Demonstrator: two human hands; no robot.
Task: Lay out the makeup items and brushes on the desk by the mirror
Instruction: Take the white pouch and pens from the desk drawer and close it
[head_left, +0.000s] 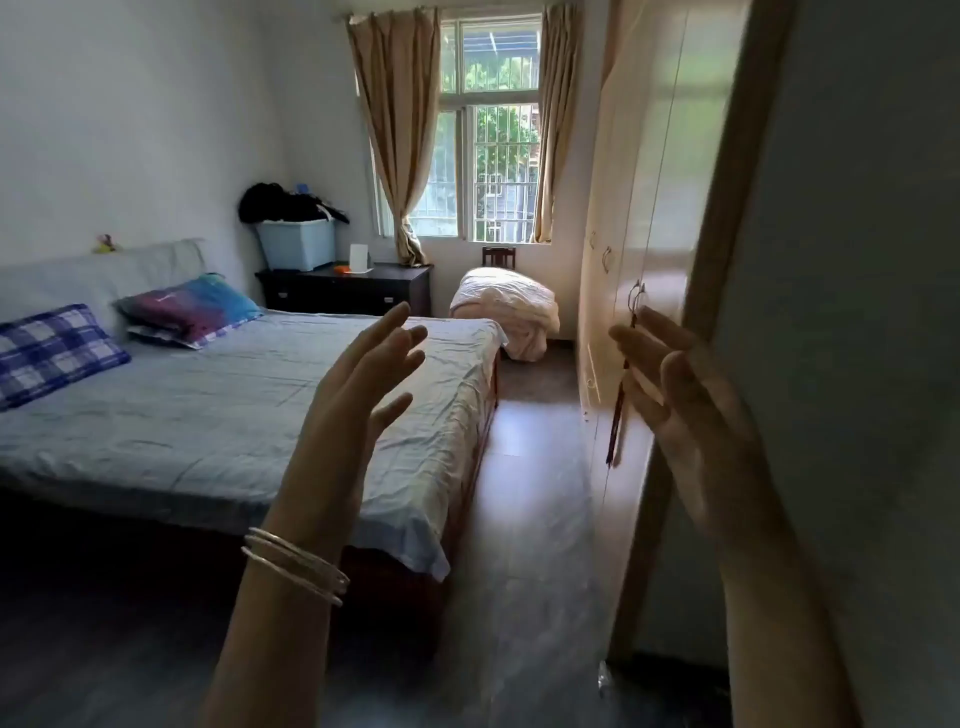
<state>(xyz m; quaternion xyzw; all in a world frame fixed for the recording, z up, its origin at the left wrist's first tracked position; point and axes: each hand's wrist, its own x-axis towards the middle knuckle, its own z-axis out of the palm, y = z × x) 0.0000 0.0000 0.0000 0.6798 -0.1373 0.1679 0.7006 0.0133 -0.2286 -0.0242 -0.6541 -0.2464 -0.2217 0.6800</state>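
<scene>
— So where does the person stand with the task?

— At the very start, by the look of it. Both hands are raised in front of the bed, and no makeup items, brushes or proper desk show anywhere in this view. The nearest candidate is the dark dresser by the window, with a small white upright panel on top that may be a mirror; it is too small to tell.

— And the hands?

— The left hand has its fingers spread and relaxed, holding nothing and touching nothing. The right hand is likewise spread, palm turned inward, up near the wardrobe; a red tassel hangs from a wardrobe handle just beside its fingers, though contact cannot be judged.

— What makes the step go well?

— Probably finding the items first. The person likely needs to walk past the bed toward the dresser, or look elsewhere. Keeping both hands free suits gathering several small things at once, and the brushes would be best carried by their handles.
</scene>
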